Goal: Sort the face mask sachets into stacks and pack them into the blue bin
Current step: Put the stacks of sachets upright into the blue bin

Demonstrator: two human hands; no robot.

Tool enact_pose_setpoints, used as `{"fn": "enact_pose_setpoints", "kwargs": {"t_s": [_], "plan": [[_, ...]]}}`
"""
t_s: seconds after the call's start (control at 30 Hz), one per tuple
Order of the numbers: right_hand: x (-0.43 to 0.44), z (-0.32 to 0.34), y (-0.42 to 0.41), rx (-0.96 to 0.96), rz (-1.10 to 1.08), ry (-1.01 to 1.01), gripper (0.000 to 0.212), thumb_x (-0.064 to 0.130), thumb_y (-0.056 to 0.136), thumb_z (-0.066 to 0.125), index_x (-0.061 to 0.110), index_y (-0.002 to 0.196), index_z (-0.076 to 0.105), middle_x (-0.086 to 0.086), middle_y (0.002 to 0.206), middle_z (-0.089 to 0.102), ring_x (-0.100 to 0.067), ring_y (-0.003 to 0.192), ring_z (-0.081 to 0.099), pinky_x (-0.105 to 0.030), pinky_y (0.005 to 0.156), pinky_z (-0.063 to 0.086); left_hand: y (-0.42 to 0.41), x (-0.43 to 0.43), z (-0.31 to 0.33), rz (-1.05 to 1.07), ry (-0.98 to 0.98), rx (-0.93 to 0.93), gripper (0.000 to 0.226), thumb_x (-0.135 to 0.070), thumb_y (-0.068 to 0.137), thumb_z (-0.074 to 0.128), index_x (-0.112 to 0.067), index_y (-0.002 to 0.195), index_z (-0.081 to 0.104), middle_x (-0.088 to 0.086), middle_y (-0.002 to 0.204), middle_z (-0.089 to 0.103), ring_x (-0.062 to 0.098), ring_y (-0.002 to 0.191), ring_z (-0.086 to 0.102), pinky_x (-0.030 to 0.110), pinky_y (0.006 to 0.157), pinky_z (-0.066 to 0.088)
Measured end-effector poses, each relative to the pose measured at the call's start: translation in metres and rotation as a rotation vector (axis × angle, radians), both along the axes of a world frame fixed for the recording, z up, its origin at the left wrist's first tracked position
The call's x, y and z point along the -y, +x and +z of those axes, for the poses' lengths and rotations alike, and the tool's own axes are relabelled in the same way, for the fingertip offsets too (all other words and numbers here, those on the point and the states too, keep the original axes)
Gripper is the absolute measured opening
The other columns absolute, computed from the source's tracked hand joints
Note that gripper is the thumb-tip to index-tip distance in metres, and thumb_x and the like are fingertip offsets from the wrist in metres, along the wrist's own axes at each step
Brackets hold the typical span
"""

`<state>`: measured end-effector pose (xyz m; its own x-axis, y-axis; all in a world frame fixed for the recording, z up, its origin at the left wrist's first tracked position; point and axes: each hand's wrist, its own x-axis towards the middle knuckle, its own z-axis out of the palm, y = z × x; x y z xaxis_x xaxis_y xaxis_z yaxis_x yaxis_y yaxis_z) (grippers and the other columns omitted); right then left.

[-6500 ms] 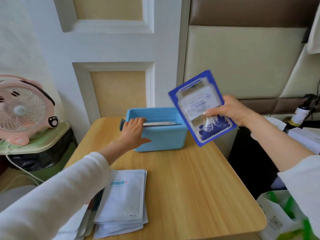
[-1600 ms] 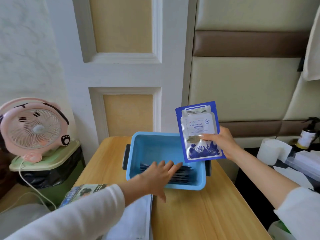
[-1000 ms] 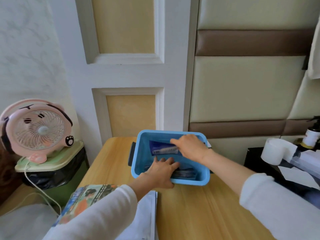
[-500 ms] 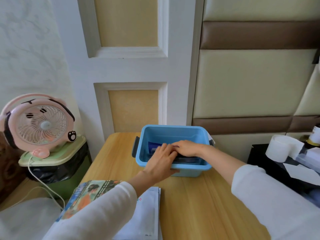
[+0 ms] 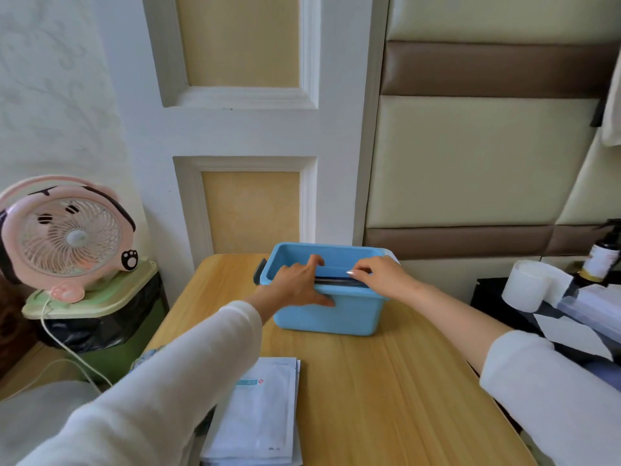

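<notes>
The blue bin [image 5: 336, 312] stands at the far middle of the wooden table [image 5: 386, 381]. Dark blue sachets [image 5: 336, 280] stand on edge inside it, against the front wall; only their top edges show. My left hand [image 5: 295, 284] grips the bin's front wall, thumb outside and fingers over the rim. My right hand [image 5: 379, 275] reaches in from the right, and its fingertips press on the sachets' top edges. A stack of white sachets [image 5: 258, 412] lies on the near table, partly under my left sleeve.
A pink fan [image 5: 64, 237] sits on a green-lidded waste bin [image 5: 94, 314] left of the table, its cable hanging down. To the right are a white paper roll [image 5: 531, 285], a dark bottle [image 5: 601, 260] and papers. A wall stands just behind the bin.
My right hand has put the blue sachet it held into the bin and now presses on the sachets' edges. My left hand has moved from inside the bin to its front wall.
</notes>
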<state>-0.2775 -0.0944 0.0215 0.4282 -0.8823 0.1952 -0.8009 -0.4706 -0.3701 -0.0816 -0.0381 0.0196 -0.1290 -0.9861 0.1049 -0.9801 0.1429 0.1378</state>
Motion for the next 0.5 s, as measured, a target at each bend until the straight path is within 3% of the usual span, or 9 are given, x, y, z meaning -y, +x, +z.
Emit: {"fn": "enact_pose_setpoints", "kwargs": {"t_s": [0.1, 0.27, 0.33, 0.43, 0.5], "plan": [[0.002, -0.004, -0.010, 0.087, -0.003, -0.106, 0.024, 0.038, 0.094, 0.052, 0.022, 0.101, 0.068, 0.001, 0.104, 0.068, -0.017, 0.098, 0.058, -0.036, 0.087, 0.048, 0.007, 0.012, 0.002, 0.017, 0.156, 0.032, 0.070, -0.066, 0.073, 0.061, -0.021, 0.125, 0.044, 0.001, 0.120, 0.058, 0.021, 0.105, 0.054, 0.032, 0.087, 0.039], [0.006, -0.016, -0.020, 0.151, -0.010, -0.137, 0.021, 0.035, 0.094, 0.052, 0.023, 0.103, 0.067, 0.004, 0.107, 0.067, -0.017, 0.108, 0.055, -0.038, 0.090, 0.047, 0.010, 0.016, -0.002, -0.037, 0.173, 0.055, 0.087, -0.071, 0.070, 0.060, -0.023, 0.137, 0.034, 0.002, 0.136, 0.047, 0.024, 0.122, 0.045, 0.042, 0.104, 0.034], [-0.003, -0.018, -0.016, 0.181, -0.001, -0.271, 0.022, 0.030, 0.094, 0.054, 0.018, 0.108, 0.066, -0.001, 0.110, 0.067, -0.023, 0.110, 0.054, -0.035, 0.093, 0.043, 0.010, 0.007, 0.002, -0.046, 0.172, 0.051, 0.093, -0.071, 0.069, 0.061, -0.022, 0.141, 0.029, 0.003, 0.141, 0.041, 0.026, 0.129, 0.038, 0.046, 0.110, 0.028], [-0.046, -0.013, -0.005, 0.340, 0.151, -0.732, 0.020, 0.015, 0.092, 0.052, 0.008, 0.102, 0.068, -0.005, 0.097, 0.068, -0.025, 0.095, 0.059, -0.031, 0.086, 0.043, 0.015, -0.022, 0.014, -0.180, -0.089, -0.044, 0.088, -0.065, 0.072, 0.064, -0.016, 0.139, 0.035, 0.006, 0.141, 0.038, 0.026, 0.130, 0.033, 0.045, 0.111, 0.025], [-0.081, -0.020, 0.007, 0.373, 0.271, -0.787, 0.018, 0.011, 0.091, 0.051, 0.008, 0.096, 0.069, -0.002, 0.090, 0.068, -0.018, 0.087, 0.061, -0.030, 0.079, 0.048, 0.024, -0.052, 0.017, -0.298, -0.460, -0.197, 0.057, -0.054, 0.080, 0.058, -0.010, 0.117, 0.053, 0.007, 0.118, 0.054, 0.020, 0.108, 0.048, 0.033, 0.095, 0.039]]}}
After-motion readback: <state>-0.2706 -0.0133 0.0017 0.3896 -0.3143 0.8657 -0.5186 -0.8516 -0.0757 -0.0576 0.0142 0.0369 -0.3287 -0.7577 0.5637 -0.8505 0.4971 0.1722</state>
